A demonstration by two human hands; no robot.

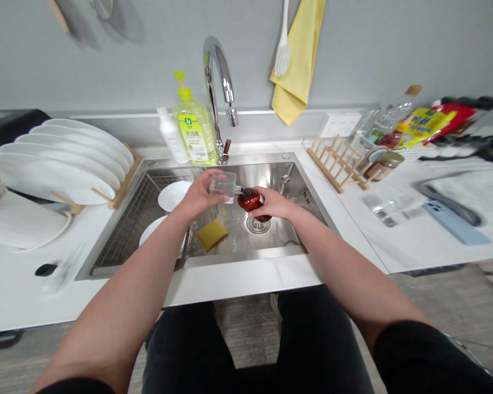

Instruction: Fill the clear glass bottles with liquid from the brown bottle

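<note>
Over the steel sink [230, 260], my left hand [197, 197] is closed around a clear square plastic container [224, 185]. My right hand [273, 205] grips a small amber bottle [250, 199] lying on its side, its dark neck pointing toward the container. Both hands hover above the drain [258, 225], below the chrome faucet [217, 82]. A yellow sponge [211, 234] lies on the sink floor just under my left wrist.
White dishes [173, 195] rest on a wire rack in the sink's left half. Dish soap [193, 123] and a white bottle [170, 134] stand behind the sink. White plates [61, 158] fill a rack at left. A wooden rack [337, 164], jars and a phone [454, 221] are at right.
</note>
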